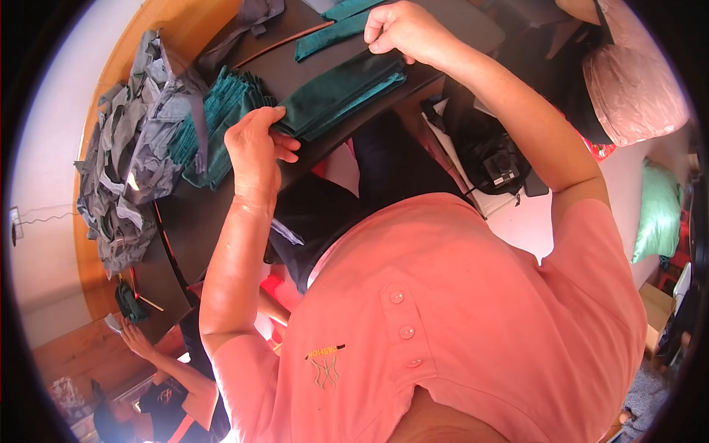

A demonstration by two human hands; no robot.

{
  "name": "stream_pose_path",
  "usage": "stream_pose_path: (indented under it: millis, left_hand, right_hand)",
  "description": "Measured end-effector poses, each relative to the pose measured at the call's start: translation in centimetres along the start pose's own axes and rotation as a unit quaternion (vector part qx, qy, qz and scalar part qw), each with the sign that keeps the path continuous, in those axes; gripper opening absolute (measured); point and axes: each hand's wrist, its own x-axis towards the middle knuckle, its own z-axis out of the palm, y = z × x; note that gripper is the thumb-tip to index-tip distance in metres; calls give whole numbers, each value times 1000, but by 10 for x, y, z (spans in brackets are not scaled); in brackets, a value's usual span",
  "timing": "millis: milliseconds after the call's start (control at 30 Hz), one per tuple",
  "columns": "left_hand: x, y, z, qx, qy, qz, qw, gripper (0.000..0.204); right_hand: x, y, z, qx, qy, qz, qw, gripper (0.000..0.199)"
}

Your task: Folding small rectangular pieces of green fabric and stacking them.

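Note:
A folded strip of dark green velvety fabric [336, 96] lies at the table's near edge, stretched between my two hands. My left hand [253, 151] grips its left end, thumb on top and the other fingers curled at the near edge. At the far right corner, my right hand [410, 33] pinches the strip with fingertips and thumb close together. Left of my left hand is a stack of similar green fabric pieces [225, 111], partly covered by that hand. Two more green strips, one of them a long piece [329, 37], rest farther back.
A large heap of grey fabric scraps [125, 148] bulges at the left of the dark table [177, 221]. A black bag [491, 144] sits below the table's right side. Another person's hand [136, 340] is at the lower left. Someone in pink [628, 88] is at upper right.

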Motion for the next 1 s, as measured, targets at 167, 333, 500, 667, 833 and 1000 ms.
stream_pose_path:
  millis: [167,333,500,667,833,1000]
  left_hand:
    - [8,-4,-5,55,14,-38,998,22]
    - [8,-17,-6,200,83,99,971,19]
    - [0,-11,4,441,97,541,709,34]
    - [11,2,39,427,-51,566,704,34]
    - [26,-27,33,481,-138,441,745,59]
    - [25,-37,33,505,-123,456,722,69]
  right_hand:
    - [-3,12,7,-8,47,-168,985,15]
    - [-19,-24,1,-137,11,-70,988,9]
    - [-25,-28,-4,-152,-3,-55,987,8]
    - [-27,-26,1,-167,17,-86,982,7]
    - [-28,-17,1,-157,55,-180,969,7]
    - [-30,-9,1,-199,56,-151,967,9]
